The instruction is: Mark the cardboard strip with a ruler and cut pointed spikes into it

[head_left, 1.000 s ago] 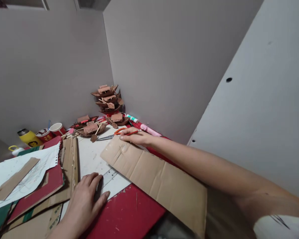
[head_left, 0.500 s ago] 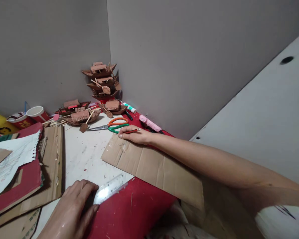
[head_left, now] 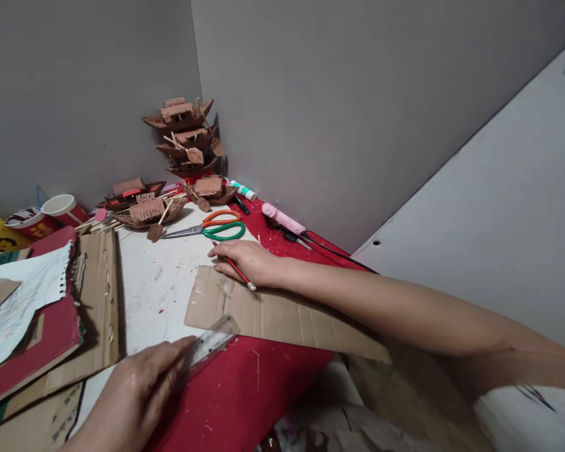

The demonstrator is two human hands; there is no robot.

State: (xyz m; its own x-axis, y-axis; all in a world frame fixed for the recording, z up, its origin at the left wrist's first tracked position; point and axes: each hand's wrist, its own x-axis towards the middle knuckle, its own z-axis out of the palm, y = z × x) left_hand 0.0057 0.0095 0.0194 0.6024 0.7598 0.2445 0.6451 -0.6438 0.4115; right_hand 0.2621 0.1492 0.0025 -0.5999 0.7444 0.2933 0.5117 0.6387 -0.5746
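Note:
My left hand [head_left: 144, 383] grips a clear plastic ruler [head_left: 213, 339] by its near end, fingers closed on it. The ruler's far tip overlaps the left part of a brown cardboard piece [head_left: 282, 320]. Over that cardboard's upper left edge is my right hand [head_left: 247, 262], holding a red pencil [head_left: 239, 272] between thumb and fingers, its pale end pointing toward me. Just beyond the right hand lie scissors [head_left: 207, 227] with one orange and one green handle loop. The cardboard spans the white sheet [head_left: 155, 295] and the red table surface [head_left: 245, 389], its right end jutting past the edge.
Small brown model boats [head_left: 150, 210] stand in the corner, several of them stacked. Stacked cardboard [head_left: 98, 314] and a scribbled paper [head_left: 23, 289] fill the left. Paper cups [head_left: 63, 210] stand behind. A pink tool [head_left: 282, 218] with a black cord lies by the wall.
The cardboard has turned, its long edge now nearer level. My left hand has brought the ruler up onto it. The pencil has swung so its pale end points down toward me.

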